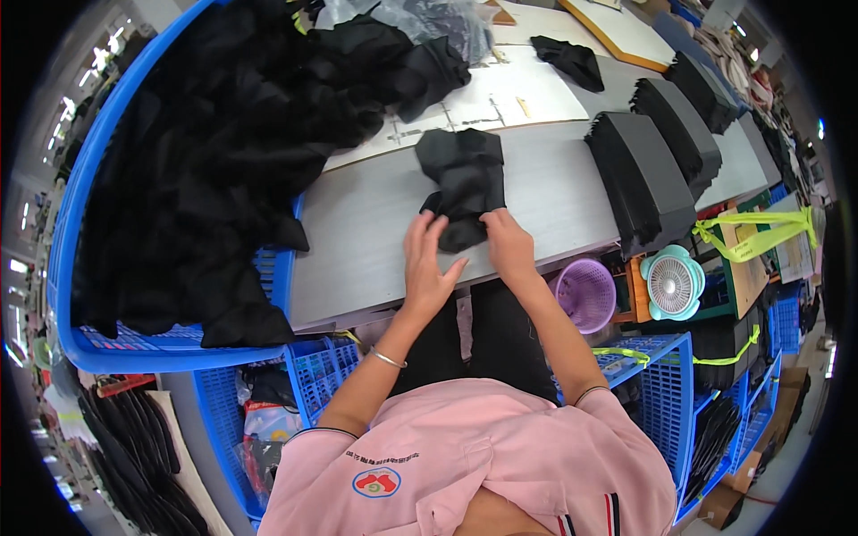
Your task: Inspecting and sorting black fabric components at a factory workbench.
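A crumpled black fabric piece (465, 170) lies on the grey table in front of me, its near end folded over. My left hand (431, 268) rests at its near left edge, fingertips touching the cloth, thumb stretched apart from the fingers. With closed fingers, my right hand (509, 247) pinches the piece's near right edge. To the left, a big blue plastic basket (161, 359) holds a heap of loose black fabric (206, 170). Several stacks of flat black pieces, including a near stack (643, 179), stand on the table at the right.
A white board (536, 89) with dark markings lies across the table's far side, a small black cloth (570, 62) beyond it. Below the table's right edge are a purple basket (585, 295), a small turquoise fan (672, 281) and a blue crate (661, 384). Clear plastic (429, 27) lies far back.
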The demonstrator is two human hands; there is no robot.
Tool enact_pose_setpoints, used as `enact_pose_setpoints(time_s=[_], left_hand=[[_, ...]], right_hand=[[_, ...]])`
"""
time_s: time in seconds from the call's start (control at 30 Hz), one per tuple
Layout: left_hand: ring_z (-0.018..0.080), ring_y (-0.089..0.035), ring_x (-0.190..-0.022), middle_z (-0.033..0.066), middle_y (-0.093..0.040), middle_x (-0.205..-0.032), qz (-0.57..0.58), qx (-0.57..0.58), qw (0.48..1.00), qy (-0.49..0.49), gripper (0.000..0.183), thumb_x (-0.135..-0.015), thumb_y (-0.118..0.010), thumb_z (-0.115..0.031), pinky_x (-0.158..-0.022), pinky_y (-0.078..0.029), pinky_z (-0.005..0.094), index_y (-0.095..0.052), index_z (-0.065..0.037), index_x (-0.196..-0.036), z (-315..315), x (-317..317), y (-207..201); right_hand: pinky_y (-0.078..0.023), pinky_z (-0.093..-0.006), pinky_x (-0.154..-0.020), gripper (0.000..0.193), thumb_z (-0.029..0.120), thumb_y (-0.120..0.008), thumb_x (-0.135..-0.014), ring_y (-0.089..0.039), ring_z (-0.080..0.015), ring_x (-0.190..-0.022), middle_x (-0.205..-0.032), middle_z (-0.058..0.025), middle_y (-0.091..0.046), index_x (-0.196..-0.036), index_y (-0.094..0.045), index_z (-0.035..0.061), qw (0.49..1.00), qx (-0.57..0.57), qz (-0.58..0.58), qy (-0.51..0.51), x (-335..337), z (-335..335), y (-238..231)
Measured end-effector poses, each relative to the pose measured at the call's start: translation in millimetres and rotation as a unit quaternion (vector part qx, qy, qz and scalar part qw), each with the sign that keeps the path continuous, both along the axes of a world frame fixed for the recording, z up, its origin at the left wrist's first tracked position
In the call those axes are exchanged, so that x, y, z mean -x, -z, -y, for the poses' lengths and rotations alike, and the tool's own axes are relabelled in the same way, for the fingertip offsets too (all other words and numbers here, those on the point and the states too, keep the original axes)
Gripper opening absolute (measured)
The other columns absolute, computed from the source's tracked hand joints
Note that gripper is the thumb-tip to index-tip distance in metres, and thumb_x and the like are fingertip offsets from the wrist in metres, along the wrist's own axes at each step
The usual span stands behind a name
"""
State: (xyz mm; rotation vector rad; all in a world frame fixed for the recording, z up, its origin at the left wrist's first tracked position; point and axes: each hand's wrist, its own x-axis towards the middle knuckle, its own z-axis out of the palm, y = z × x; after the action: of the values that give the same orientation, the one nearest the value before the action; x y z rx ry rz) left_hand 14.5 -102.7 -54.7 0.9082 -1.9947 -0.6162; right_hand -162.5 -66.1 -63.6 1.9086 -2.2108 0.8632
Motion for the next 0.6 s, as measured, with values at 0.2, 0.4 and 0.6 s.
enact_pose_setpoints(time_s=[0.2, 0.4, 0.6], left_hand=[[0.0313, -0.046, -0.133, 0.0188, -0.044, -0.146, -0.233, -0.161, 0.959, 0.011, 0.089, -0.075, -0.086, -0.019, -0.107, -0.041, 0.0441, -0.037, -0.002, -0.148, -3.8, 3.1, -47.8], [0.0323, -0.057, -0.118, 0.0156, -0.063, -0.122, 0.018, -0.141, 0.990, 0.026, 0.067, -0.073, -0.085, -0.017, -0.106, -0.041, 0.0449, -0.055, -0.001, -0.132, 9.6, 24.8, -26.7], [0.0304, -0.062, -0.107, 0.0101, -0.069, -0.103, 0.007, -0.080, 0.997, 0.023, 0.020, -0.085, -0.073, -0.016, -0.100, -0.039, 0.0485, -0.071, -0.008, -0.103, 14.7, 23.5, 8.7]], right_hand=[[-0.057, -0.0324, -0.069, 0.013, 0.009, -0.062, -0.096, -0.069, -0.0173, -0.078, -0.098, -0.0062, -0.068, -0.108, -0.061, 0.0033, 0.665, 0.078, 0.741, -0.049, -21.1, -26.9, -18.7], [-0.059, -0.0319, -0.082, 0.033, 0.017, -0.058, -0.101, -0.071, -0.0220, -0.091, -0.105, -0.0156, -0.067, -0.122, -0.049, -0.0071, 0.552, -0.045, 0.832, 0.007, -52.9, -57.4, -15.2], [-0.057, -0.0320, -0.073, 0.023, 0.019, -0.059, -0.101, -0.071, -0.0235, -0.083, -0.094, -0.0142, -0.071, -0.103, -0.068, -0.0012, 0.882, -0.030, 0.467, 0.047, -42.3, -100.1, -42.1]])
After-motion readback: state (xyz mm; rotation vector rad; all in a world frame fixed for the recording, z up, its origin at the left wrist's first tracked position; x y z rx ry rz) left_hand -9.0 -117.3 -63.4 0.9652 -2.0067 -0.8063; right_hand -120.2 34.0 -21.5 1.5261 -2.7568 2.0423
